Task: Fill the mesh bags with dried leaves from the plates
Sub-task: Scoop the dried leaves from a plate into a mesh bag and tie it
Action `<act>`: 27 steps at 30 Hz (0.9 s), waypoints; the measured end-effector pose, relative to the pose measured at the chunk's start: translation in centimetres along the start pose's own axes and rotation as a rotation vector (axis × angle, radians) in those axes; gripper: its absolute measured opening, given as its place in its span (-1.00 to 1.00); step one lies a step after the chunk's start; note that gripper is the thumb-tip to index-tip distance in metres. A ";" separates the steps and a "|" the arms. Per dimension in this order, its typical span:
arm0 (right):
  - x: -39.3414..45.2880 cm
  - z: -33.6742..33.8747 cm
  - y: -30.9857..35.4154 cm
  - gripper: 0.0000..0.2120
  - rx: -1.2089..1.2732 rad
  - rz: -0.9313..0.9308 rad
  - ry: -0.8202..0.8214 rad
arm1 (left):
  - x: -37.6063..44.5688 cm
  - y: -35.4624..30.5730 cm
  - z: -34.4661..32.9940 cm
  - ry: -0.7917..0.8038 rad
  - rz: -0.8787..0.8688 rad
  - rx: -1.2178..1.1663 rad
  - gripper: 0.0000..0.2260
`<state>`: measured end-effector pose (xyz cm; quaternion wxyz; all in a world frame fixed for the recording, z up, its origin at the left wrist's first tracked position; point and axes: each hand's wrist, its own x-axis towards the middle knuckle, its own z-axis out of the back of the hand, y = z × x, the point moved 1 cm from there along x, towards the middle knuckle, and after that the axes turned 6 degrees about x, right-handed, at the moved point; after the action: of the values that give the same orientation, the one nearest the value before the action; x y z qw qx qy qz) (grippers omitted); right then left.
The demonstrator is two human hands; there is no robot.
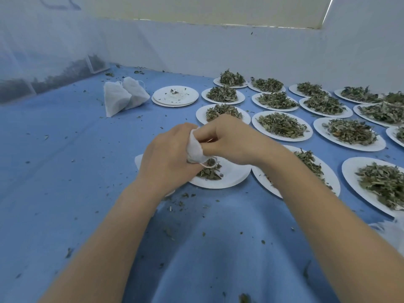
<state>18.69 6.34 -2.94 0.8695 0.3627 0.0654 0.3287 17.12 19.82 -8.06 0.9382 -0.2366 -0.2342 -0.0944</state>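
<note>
A small white mesh bag [195, 149] is gripped in my left hand [169, 156], its drawstring loop dangling below. My right hand [229, 139] pinches the bag's mouth from the right. Both hands hover over a white paper plate [231, 177] that holds a small remnant of dried leaves [208, 172]. Two filled white mesh bags [124, 95] lie on the blue cloth at the far left. Several plates heaped with dried leaves [282, 124] spread across the right half of the table.
A stack of nearly bare white plates [175, 96] sits beside the filled bags. Leaf crumbs are scattered over the blue tablecloth [65, 149]. A sheer white net [43, 51] hangs at the left, and a white wall runs along the back.
</note>
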 end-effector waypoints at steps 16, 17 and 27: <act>0.1 -0.6 -2.7 -0.44 -0.400 -0.311 0.121 | 0.3 3.3 2.2 -0.004 0.149 0.119 -0.61; 0.2 -1.1 -2.8 -0.47 -0.417 -0.303 0.114 | 0.3 3.3 2.3 -0.006 0.152 0.117 -0.61; 0.5 -1.6 -3.8 -0.83 -0.292 -0.247 0.010 | 0.3 3.2 2.0 0.026 0.140 0.097 -0.64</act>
<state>20.49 5.55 -6.61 0.9464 0.2201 0.0651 0.2272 17.50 23.59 -7.66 0.9559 -0.2054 -0.2089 -0.0200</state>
